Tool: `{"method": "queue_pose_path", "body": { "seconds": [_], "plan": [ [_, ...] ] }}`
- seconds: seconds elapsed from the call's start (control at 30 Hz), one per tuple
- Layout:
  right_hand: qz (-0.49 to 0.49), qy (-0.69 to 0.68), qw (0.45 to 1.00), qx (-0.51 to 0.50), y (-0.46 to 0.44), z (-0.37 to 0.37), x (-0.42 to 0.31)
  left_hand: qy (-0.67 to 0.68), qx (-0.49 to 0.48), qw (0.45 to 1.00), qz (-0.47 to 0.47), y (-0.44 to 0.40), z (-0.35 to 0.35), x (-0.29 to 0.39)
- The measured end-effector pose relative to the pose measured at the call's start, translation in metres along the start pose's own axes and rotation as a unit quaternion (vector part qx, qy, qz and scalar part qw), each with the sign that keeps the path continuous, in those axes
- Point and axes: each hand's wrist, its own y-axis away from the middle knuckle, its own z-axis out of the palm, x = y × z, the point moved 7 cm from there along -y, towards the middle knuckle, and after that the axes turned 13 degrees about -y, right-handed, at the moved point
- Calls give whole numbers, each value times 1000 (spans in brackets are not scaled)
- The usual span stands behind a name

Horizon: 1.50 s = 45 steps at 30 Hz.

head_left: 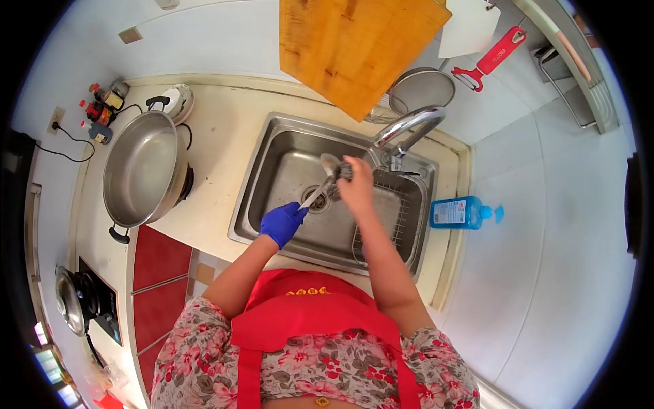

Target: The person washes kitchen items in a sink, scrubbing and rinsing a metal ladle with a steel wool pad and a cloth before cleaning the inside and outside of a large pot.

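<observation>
You're holding a long-handled utensil (316, 197) over the sink (289, 174).
Your left fingers (293, 210) are gripping its handle; your right fingers (355, 165) are clasping a dark scrubber (345, 171) against it near its head.

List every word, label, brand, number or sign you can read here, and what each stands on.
None reads with certainty.
Red peeler: pale handle lettering, too small.
Red cloth apron: yellow characters, too blurred.
Clear blue plastic bottle: white label, print too small.
Small dark bottles by the wall: labels too small.
</observation>
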Motion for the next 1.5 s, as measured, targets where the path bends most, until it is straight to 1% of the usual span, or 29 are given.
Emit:
{"method": "queue_pose_path", "body": {
  "seconds": [0.07,0.1,0.17,0.2,0.23,0.27,0.3,0.33,0.4,0.47,0.53,0.57,0.63,0.67,0.73,0.77,0.8,0.83,0.87,0.97,1.03,1.07,1.13,1.17,1.23,1.27,1.33,1.43,1.5],
  "plan": [
    [-131,112,985,2,1,5,-50,-15,3,1000,13,2,0,11],
    [-129,112,985,3,-3,5,-47,-46,23,998,26,4,-6,17],
    [80,-62,989,-106,-22,20,-6,-79,42,995,40,8,-10,19],
    [80,-63,989,-104,-35,18,6,-93,51,992,69,11,-9,20],
    [196,-88,953,-212,-39,31,36,-107,60,988,99,13,-10,22],
    [307,-109,891,-316,-30,42,55,-106,60,988,100,15,-10,23],
    [270,-24,894,-355,-32,40,48,-117,56,985,109,17,-10,25],
    [270,-23,894,-355,-28,38,34,-129,52,983,119,17,-10,26],
    [108,191,922,-320,-23,33,0,-136,69,980,127,14,-5,24],
    [131,194,916,-327,-15,44,18,-146,81,977,136,14,4,23],
    [133,132,957,-223,-16,42,33,-144,115,977,111,12,2,26],
    [131,132,957,-225,-14,45,41,-143,116,977,109,11,6,26],
    [197,23,974,-105,-8,30,58,-89,106,990,-9,8,15,9],
    [197,23,974,-107,-3,32,63,-89,106,990,-11,4,17,4],
    [211,-2,977,-28,8,23,75,58,-102,993,-4,-6,42,0],
    [211,-1,977,-29,12,24,81,59,-102,993,-5,-6,41,0],
    [251,-41,967,-5,19,25,94,294,-258,919,-37,7,47,14],
    [290,-81,953,20,25,26,102,503,-393,767,-65,22,50,33],
    [290,-82,953,21,27,28,106,502,-393,768,-65,21,50,34],
    [312,-67,946,57,32,21,113,568,-390,723,-39,17,48,40],
    [422,-123,898,-33,32,24,121,502,-359,784,-70,8,50,30],
    [421,-122,898,-35,30,20,113,503,-357,784,-70,6,49,29],
    [265,-51,962,27,9,-8,56,496,-352,789,-89,3,52,25],
    [266,-51,962,27,12,-5,52,497,-352,788,-89,2,55,24],
    [66,27,996,-61,9,11,18,513,-371,770,-78,1,58,27],
    [69,29,996,-58,15,14,19,512,-374,769,-77,2,59,28],
    [-84,140,974,-154,24,36,3,543,-393,739,-73,1,56,35],
    [-84,72,976,-187,26,46,9,560,-422,710,-71,6,56,42],
    [-89,25,977,-192,22,49,12,550,-421,717,-76,11,50,46]
  ]
}}
